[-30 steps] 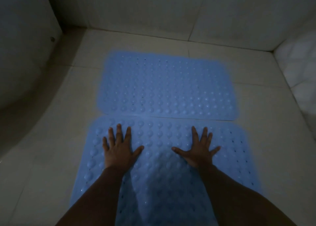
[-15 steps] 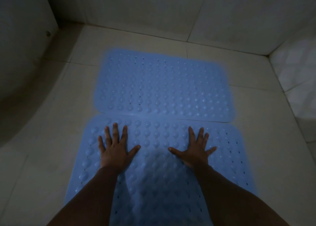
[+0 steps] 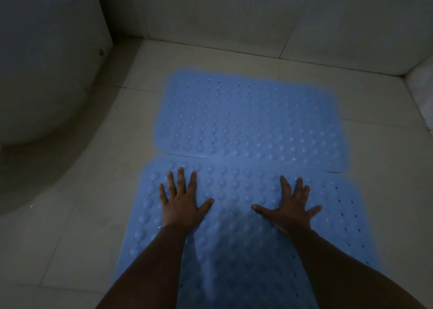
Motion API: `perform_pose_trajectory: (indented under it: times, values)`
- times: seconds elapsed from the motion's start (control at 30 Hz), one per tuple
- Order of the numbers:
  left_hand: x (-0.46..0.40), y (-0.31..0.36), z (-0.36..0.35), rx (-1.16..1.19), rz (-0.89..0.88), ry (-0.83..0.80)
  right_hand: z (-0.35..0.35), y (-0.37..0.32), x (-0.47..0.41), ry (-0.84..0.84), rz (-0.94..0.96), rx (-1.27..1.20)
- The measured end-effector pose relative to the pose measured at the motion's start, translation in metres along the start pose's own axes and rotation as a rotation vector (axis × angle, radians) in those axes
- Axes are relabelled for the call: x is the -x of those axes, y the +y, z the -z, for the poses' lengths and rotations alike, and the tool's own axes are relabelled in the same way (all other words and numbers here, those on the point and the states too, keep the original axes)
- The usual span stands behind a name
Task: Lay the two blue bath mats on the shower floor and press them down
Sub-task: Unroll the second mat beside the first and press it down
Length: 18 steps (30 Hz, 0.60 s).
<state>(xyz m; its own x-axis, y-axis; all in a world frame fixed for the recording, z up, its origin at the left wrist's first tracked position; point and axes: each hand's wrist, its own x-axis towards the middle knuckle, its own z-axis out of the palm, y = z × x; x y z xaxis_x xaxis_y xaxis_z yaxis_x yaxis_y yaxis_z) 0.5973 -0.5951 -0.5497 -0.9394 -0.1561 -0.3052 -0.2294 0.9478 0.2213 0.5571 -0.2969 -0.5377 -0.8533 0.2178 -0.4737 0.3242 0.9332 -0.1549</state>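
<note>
Near mat (image 3: 246, 238) cut off by bottom edge — forearms hide parts of it. Far mat (image 3: 253, 121) edges blurred in dim light. White curved fixture (image 3: 46, 62) cropped at left — identity unclear.

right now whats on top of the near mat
Both hands lie flat on the near mat, fingers spread: left hand, right hand. The forearms hide part of it, and the far mat seems to overlap its far edge.
</note>
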Motion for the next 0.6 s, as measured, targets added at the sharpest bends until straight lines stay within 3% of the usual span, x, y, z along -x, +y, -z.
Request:
perform_pose_trajectory:
  times: [0.17,0.27,0.4,0.6]
  values:
    - [0.001,-0.001,0.005,-0.001,-0.004,0.07,0.0,-0.007,0.003,0.159,0.013,-0.072]
    - [-0.011,-0.016,0.01,-0.007,-0.047,0.199,-0.007,-0.03,0.005,0.267,0.134,-0.173]
    - [-0.031,-0.047,0.017,-0.108,-0.168,0.177,-0.019,-0.074,0.004,0.392,0.36,-0.269]
    - [-0.046,-0.055,0.015,-0.205,-0.186,0.147,-0.026,-0.126,-0.003,0.367,0.598,-0.286]
